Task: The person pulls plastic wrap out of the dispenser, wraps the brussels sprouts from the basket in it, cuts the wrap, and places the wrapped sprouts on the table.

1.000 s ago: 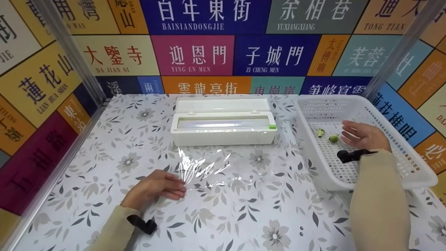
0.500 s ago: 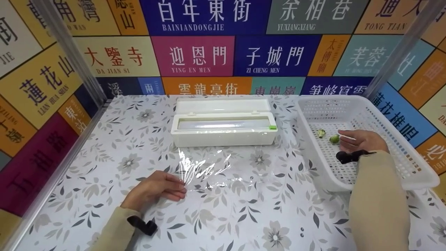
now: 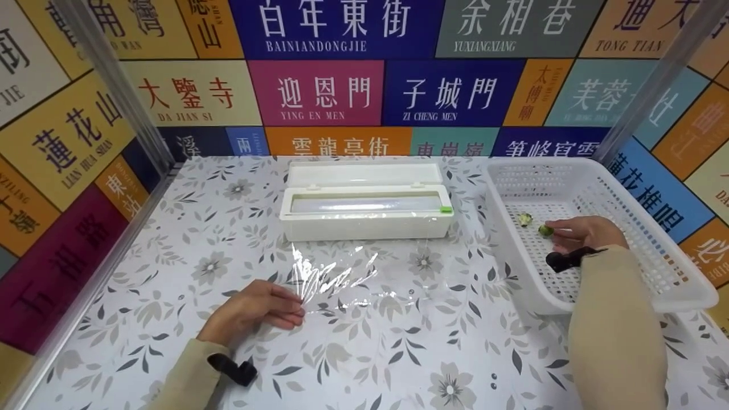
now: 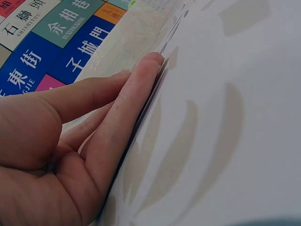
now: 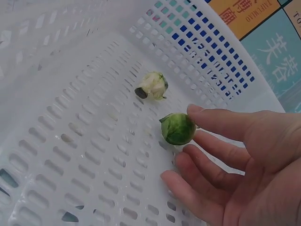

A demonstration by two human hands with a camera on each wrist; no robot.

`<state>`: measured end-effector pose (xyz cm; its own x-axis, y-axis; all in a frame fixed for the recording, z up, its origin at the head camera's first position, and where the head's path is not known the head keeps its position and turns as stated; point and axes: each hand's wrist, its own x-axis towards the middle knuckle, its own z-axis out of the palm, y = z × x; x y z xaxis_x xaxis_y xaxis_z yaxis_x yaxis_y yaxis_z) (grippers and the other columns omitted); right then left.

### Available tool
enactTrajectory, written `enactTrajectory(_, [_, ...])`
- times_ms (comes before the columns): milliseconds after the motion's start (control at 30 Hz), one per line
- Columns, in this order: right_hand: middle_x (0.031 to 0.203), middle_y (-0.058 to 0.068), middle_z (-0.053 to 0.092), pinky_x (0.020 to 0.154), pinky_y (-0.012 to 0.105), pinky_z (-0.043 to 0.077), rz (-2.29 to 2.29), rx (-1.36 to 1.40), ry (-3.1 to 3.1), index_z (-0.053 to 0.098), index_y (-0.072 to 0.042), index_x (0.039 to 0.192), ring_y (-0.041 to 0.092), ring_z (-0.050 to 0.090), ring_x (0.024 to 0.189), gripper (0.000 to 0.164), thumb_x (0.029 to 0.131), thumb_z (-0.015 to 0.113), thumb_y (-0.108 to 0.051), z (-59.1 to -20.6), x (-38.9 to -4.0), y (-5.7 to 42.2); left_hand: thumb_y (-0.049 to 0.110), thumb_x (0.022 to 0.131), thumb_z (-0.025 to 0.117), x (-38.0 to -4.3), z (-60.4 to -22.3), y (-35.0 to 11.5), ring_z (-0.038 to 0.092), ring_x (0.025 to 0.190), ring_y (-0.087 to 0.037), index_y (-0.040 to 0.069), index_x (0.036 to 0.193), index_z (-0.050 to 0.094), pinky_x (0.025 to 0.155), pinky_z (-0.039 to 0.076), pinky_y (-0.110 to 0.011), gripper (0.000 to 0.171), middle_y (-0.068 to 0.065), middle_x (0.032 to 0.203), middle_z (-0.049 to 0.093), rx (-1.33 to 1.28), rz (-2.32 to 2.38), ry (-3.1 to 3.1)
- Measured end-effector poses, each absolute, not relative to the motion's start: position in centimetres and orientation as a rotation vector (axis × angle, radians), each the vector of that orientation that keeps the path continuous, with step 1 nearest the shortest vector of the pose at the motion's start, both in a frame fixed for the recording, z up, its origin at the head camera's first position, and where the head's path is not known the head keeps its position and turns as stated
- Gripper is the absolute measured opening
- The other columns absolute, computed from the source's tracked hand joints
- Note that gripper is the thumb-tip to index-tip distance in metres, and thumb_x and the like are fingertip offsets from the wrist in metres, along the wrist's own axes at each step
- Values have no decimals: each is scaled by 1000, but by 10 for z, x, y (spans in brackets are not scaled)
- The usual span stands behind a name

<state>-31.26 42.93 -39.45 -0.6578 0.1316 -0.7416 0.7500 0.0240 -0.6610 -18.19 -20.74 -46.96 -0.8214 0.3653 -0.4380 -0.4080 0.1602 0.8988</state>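
In the head view, my left hand (image 3: 256, 310) pinches the left front corner of clear cling film (image 3: 347, 279) spread over the tablecloth. The film runs out of a white cling film dispenser (image 3: 367, 228) with its lid tipped back and a green cutter tab at the right. My right hand (image 3: 589, 230) reaches into a white plastic basket (image 3: 521, 273). In the right wrist view, its thumb and fingertips are right at the near side of a green Brussels sprout (image 5: 178, 129), with the lower fingers loosely bent. A second, paler sprout (image 5: 153, 85) lies farther off, cut stem showing.
The table (image 3: 319, 376) wears a floral cloth. Behind it and along both sides stand walls of coloured panels (image 3: 324, 91) with lettering. The basket's raised rim surrounds my right hand.
My right hand has moved down and left in the basket, bringing its fingertips to the nearer sprout. My left hand has stayed at the film's corner.
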Motion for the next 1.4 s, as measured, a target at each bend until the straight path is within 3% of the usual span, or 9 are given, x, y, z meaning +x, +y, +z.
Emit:
enactTrajectory(133, [70,-5,74,79,23,62,-1551,967,1923,76,-25,67,8,72,71,19,84,83,-32,-398,-317,428,3,91,69,-181,-469,-207,77,85,-25,-15,124,57,78,64,-35,40,-21,101,76,-34,1718,1865])
enactTrajectory(467, [71,-4,73,73,23,61,-1536,1088,1888,74,-21,71,8,69,66,20,81,84,-34,-389,-316,422,4,90,70,-183,-472,-206,77,86,-25,-15,124,57,79,64,-36,40,-21,101,76,-7,1711,1864])
enactTrajectory(600, [79,-5,72,83,22,60,-1570,975,1900,75,-25,74,8,69,77,14,84,82,-33,-381,-317,422,5,90,70,-183,-473,-205,77,86,-26,-15,124,58,79,64,-36,41,-21,101,76,-17,1712,1867])
enactTrajectory(667, [81,-7,71,91,23,59,-1600,889,1934,73,-26,86,9,68,85,8,87,79,-31,-377,-319,423,5,90,70,-183,-473,-206,77,85,-26,-15,124,58,79,64,-36,41,-21,100,76,-20,1713,1866])
enactTrajectory(733, [81,-10,71,96,24,57,-1603,822,1968,67,-27,102,9,67,91,17,89,77,-32,-374,-320,424,3,92,68,-184,-474,-206,77,85,-25,-15,124,57,80,64,-36,39,-20,101,76,-19,1711,1862])
enactTrajectory(867, [83,-16,70,101,24,55,-1575,681,2003,56,-30,114,6,67,91,29,91,73,-37,-367,-319,430,4,92,67,-183,-473,-207,77,86,-24,-15,124,57,80,64,-36,38,-20,101,76,-21,1703,1860])
enactTrajectory(1167, [85,-19,70,92,24,59,-1535,526,2089,63,-35,101,3,69,87,16,91,72,-43,-346,-322,435,5,92,68,-184,-472,-207,77,87,-25,-14,124,58,81,64,-36,38,-20,102,76,-39,1691,1870])
enactTrajectory(1400, [97,-22,60,94,22,58,-1484,411,2204,54,-33,113,-3,67,86,36,88,73,-49,-329,-319,432,4,92,67,-183,-471,-206,77,87,-26,-12,123,58,81,64,-36,36,-20,101,76,-98,1694,1880])
